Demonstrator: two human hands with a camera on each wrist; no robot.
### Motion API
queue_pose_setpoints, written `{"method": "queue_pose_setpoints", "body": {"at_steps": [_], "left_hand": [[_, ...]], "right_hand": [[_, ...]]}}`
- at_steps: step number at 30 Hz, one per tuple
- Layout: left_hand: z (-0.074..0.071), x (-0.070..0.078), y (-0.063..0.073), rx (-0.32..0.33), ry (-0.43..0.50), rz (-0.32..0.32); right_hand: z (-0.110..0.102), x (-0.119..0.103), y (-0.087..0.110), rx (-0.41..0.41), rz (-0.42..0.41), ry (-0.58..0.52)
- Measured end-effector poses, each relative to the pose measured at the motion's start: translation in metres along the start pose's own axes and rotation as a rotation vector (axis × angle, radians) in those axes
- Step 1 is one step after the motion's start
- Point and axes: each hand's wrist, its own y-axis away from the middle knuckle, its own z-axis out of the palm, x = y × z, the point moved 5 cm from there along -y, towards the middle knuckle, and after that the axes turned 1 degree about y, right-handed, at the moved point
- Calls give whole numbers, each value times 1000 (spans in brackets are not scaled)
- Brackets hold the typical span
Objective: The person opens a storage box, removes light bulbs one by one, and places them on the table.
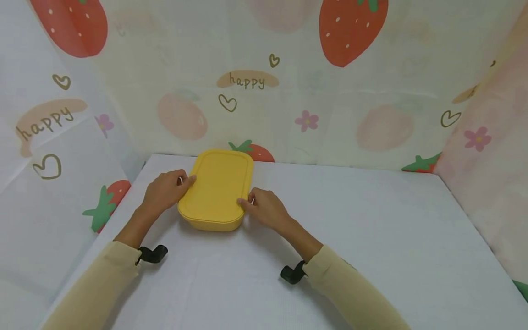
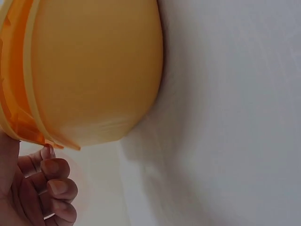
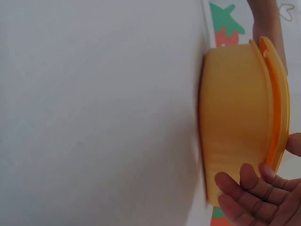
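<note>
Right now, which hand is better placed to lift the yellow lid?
Probably the left hand: its thumb and forefinger pinch the lid, while the right hand has some fingers spread beside the container.

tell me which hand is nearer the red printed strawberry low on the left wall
Left. The left hand holds the yellow rectangular plastic box on the side facing the red strawberry; the right hand is farther, at the box's opposite side.

A backdrop (image 1: 189, 50) printed with strawberries (image 1: 352, 32) and flowers (image 1: 307, 121) rises behind a white table (image 1: 371, 229).
</note>
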Motion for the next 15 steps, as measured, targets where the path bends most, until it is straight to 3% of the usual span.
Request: {"method": "queue_pose_setpoints", "body": {"at_steps": [15], "left_hand": [[-11, 35, 26, 35, -17, 6]], "right_hand": [[-22, 2, 27, 36, -3, -52]]}}
